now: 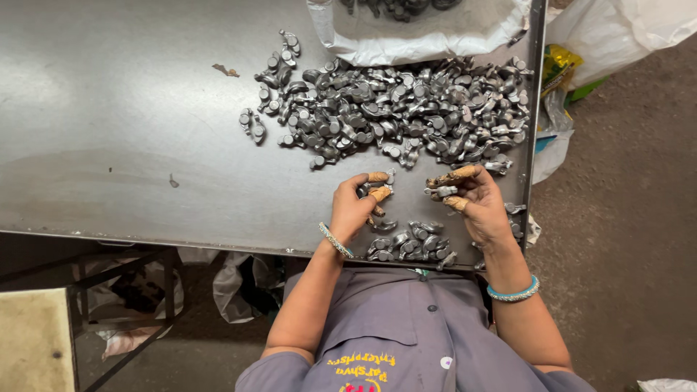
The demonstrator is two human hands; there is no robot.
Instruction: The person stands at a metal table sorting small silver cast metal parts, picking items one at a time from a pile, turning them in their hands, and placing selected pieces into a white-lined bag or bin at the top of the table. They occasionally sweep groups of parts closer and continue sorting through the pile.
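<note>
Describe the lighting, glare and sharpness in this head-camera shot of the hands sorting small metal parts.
Head view: soft, even light; the steel table shows a dull, broad sheen, no harsh glare. The pile of metal parts is sharp with small highlights. The left hand and right hand are in focus, without clear motion blur. The floor below the table is in shadow.

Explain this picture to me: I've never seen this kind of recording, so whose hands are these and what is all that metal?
The one picture comes from a camera on the person's head, looking down at their own two hands over a steel table. There is no machine. A big pile of small grey metal parts lies on the table, with a smaller pile near the body. A white sack sits at the far edge. The left hand and the right hand, fingertips wrapped in brown tape, each hold a part close together.
</note>
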